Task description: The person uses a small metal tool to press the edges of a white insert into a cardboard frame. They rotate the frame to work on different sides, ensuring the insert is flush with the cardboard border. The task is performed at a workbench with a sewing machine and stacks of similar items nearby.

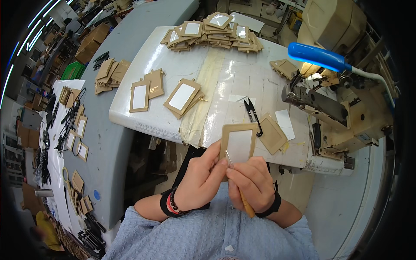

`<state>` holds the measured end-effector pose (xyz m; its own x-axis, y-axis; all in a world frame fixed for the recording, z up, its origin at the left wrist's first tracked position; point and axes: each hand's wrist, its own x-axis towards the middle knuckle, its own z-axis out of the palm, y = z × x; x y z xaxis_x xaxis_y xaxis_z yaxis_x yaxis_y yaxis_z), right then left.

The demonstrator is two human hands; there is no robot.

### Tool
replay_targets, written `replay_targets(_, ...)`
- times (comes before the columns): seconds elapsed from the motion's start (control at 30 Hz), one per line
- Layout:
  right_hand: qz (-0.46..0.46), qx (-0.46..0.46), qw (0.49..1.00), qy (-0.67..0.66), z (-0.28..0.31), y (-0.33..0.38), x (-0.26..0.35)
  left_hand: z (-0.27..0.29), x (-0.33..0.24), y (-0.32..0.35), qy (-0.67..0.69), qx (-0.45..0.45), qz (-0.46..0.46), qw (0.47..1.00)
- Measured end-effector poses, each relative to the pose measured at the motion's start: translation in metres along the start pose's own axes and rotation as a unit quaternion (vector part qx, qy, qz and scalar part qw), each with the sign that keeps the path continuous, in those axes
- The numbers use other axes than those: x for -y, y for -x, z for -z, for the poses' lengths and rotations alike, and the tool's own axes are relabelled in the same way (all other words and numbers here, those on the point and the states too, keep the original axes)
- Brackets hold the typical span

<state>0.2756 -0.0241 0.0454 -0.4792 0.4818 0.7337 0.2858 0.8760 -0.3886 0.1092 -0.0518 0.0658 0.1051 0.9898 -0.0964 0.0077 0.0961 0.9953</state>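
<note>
Nearest is the wearer's light blue textured shirt (203,236), seen from above, with both forearms reaching forward from it. The left wrist wears a dark beaded bracelet (174,203) and the right a black band (274,204).

The left hand (196,181) has its fingers clamped on the left edge of a tan rectangular holder (240,145) with a pale window, raised at the near edge of a white surface (149,56). The right hand (253,182) has its fingers closed around a tool (247,205) with a wooden handle; its thin metal tip lies against the lower left part of the holder.

Just beyond, to the right, a flat tan piece (274,134) lies on the surface, with black thread snips (250,112) beside it and a white card (284,124) at its far side. To the left, two tan holders (140,96) overlap, and near them sits a small stack of holders (182,96). Yellowish tape (210,73) runs across the middle of the surface.

At the right stands a beige sewing machine (368,115), with a blue lamp (318,57) above it. At the surface's far end is a large heap of similar holders (216,32). Farther left, beyond a grey table (115,47), are a green crate (73,70) and a cardboard box (92,43).
</note>
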Motion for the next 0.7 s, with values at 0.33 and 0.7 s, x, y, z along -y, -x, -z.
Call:
replay_targets(0.33,0.037,0.009,0.999,0.019,-0.005,0.006,-0.005,0.006,-0.006,0.001,0.029,0.032,0.007,0.999)
replay_targets(0.7,0.007,-0.014,0.999,-0.034,-0.006,0.008,-0.018,0.012,-0.007,-0.001,0.016,0.043,0.002,0.999)
